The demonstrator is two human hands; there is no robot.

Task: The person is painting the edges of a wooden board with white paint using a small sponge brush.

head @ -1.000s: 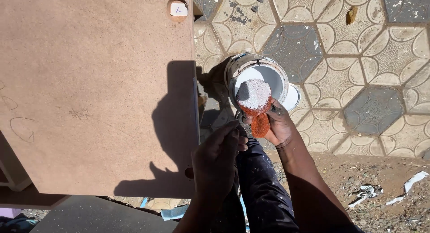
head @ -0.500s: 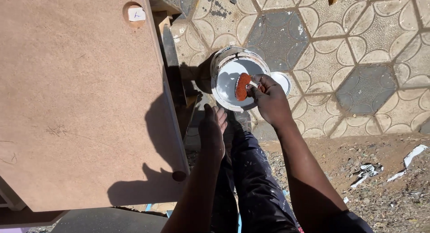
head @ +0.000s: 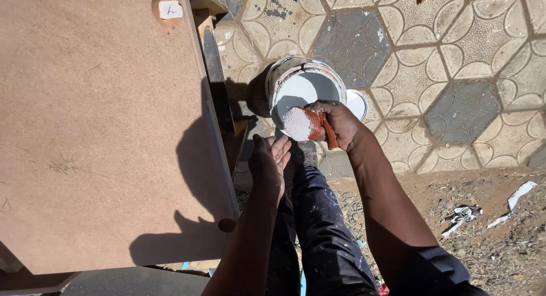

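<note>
Now the orange sponge [head: 310, 124] is out of the paint bucket [head: 306, 87]: half a second ago it lay low inside the white paint, and here it is lifted to the near rim, its rounded face turned left and coated white. The right hand [head: 340, 124] has drawn back with it toward the body. It grips the sponge from the right side, fingers curled tight around the orange back of it, thumb on top, so the hand is closed on the sponge and nothing else.

The left hand [head: 269, 162] has moved a little too; earlier it hung lower over the knee, and now it sits just below and left of the sponge, palm up, fingers loosely spread and empty, not touching the sponge.

The bucket stands on the patterned paving [head: 432, 63], with its round lid [head: 357, 102] just behind the right hand. A large brown board [head: 96, 125] fills the left side, and paint-flecked dark trousers [head: 318, 228] show below both hands.
</note>
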